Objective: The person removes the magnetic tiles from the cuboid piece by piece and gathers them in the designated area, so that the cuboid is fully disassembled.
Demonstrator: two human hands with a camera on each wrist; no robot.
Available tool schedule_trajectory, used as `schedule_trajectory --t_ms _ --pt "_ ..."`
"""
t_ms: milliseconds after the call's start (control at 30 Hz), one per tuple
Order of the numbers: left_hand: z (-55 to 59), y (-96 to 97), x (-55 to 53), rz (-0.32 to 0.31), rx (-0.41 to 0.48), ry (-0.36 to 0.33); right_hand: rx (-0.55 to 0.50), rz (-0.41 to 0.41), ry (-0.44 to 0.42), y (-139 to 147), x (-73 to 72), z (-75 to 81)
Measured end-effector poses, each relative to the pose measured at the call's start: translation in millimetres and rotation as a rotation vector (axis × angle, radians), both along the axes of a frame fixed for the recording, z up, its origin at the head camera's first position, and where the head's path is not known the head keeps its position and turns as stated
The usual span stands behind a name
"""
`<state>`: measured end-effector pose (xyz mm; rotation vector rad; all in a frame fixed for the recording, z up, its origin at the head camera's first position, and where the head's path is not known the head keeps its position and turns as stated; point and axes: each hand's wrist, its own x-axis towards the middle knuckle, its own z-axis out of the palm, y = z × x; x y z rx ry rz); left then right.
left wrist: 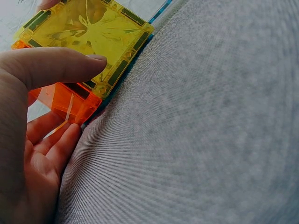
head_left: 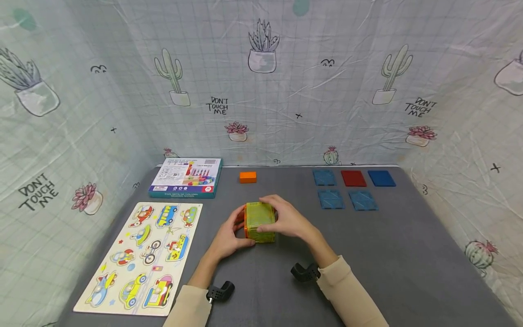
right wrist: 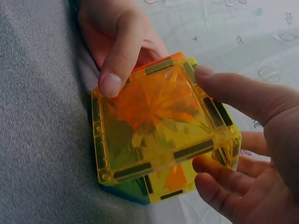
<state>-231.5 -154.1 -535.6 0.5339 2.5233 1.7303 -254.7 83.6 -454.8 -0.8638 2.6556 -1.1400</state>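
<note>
A box-shaped build of see-through magnetic tiles stands on the grey table between my two hands. Its top and front are yellow, and an orange tile forms the left side. In the right wrist view a bluish-green tile shows low on the build. My left hand grips the left side, with the thumb against the yellow front tile and fingers by the orange side. From the right, my right hand holds the build, its thumb at the top edge and other fingers around the far and right sides.
Several blue tiles and a red tile lie at the back right. An orange block sits behind the build. At left are a toy box and a vehicle puzzle board. A printed cloth hangs behind.
</note>
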Motion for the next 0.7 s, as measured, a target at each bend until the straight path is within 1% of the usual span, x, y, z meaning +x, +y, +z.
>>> schedule_trajectory --t_ms 233,267,300,467,500,700 --pt "0.3 0.3 -0.7 -0.002 0.0 -0.002 -0.017 0.012 -0.041 8 -3.7 0.3" --pt "4.5 1.2 1.3 -0.001 0.005 -0.013 -0.023 0.018 -0.045 9 -4.2 0.3" --pt "4.4 1.3 1.2 -0.001 0.005 -0.014 -0.026 0.022 -0.045 10 -4.5 0.9" --pt "4.5 1.4 1.2 0.0 0.01 -0.02 -0.033 0.023 -0.024 12 -5.0 2.4" --pt "0.4 0.4 -0.7 -0.001 0.004 -0.012 -0.034 0.021 -0.018 12 -4.8 2.8" --pt "0.5 0.6 -1.5 0.001 -0.006 -0.017 -0.039 0.02 0.007 13 -5.9 2.1"
